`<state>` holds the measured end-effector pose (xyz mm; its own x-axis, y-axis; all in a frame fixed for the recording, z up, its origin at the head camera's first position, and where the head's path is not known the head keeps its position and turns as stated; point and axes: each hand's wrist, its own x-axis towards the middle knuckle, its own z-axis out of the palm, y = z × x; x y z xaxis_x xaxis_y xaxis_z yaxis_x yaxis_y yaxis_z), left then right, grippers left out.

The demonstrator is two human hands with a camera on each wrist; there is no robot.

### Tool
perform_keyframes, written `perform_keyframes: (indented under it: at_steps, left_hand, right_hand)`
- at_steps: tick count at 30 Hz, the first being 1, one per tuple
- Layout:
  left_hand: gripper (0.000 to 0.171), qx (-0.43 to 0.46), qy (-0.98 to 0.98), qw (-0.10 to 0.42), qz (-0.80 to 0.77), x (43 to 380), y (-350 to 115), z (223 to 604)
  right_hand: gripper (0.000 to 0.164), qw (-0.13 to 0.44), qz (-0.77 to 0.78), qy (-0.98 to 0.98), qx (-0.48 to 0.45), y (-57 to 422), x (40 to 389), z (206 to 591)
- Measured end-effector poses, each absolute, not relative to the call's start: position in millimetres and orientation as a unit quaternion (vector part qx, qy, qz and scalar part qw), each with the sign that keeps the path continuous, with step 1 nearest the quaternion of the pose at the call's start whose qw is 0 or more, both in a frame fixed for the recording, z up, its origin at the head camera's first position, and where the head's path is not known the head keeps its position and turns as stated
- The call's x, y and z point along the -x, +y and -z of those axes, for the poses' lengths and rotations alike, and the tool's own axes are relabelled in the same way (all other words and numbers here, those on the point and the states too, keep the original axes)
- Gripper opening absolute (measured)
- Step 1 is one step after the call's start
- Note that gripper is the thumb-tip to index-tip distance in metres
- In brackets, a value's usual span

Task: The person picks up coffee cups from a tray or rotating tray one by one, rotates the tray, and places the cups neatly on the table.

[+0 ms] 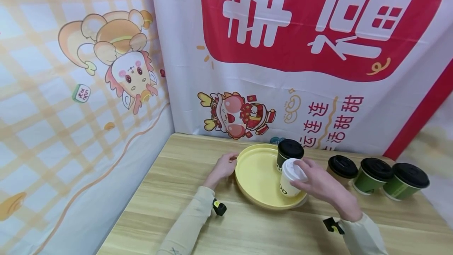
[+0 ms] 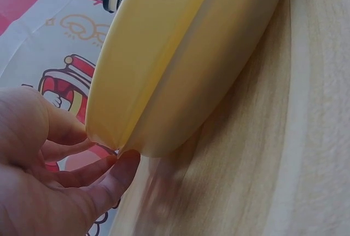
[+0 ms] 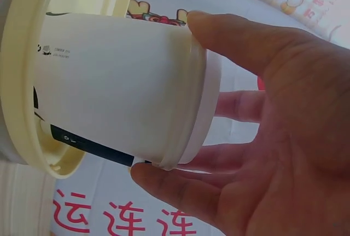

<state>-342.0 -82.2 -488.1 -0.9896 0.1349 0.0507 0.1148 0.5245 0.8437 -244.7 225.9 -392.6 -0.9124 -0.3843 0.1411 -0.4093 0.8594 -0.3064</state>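
Our right hand [image 1: 320, 184] grips the white cup [image 1: 291, 180] by its lid, on the yellow tray [image 1: 255, 176]; left hand [image 1: 223, 166], fingers loosely curled, touches the tray's edge. Risk: lid pops off, or cup knocks the black-lidded cup [image 1: 289, 152] beside it.

The tray [image 1: 255, 176] is showing a plain pale yellow, and the cup [image 1: 288, 182] in it is wearing white with a white lid and black lettering, beside a dark green cup [image 1: 288, 153] topped in black. Three more cups [image 1: 376, 174] are standing green under black lids on the light wood-grain table [image 1: 177, 207], while the backdrop [image 1: 318, 42] is glowing red and white with cartoon dragons
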Motion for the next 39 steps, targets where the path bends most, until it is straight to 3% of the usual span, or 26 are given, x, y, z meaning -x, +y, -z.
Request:
perform_keyframes:
  at_steps: [20, 30, 39]
  left_hand:
    - [0.036, -0.071, 0.870, 0.014, -0.487, 342, -84, 490]
    - [0.035, -0.069, 0.872, 0.012, -0.485, 339, -84, 487]
    - [0.037, -0.069, 0.870, 0.014, -0.488, 341, -83, 488]
  right_hand:
    - [0.059, 0.055, -0.193, -0.959, -0.200, 242, 245, 386]
    - [0.058, 0.062, -0.203, -0.960, -0.183, 270, 240, 366]
    - [0.060, 0.033, -0.216, -0.967, -0.134, 308, 229, 351]
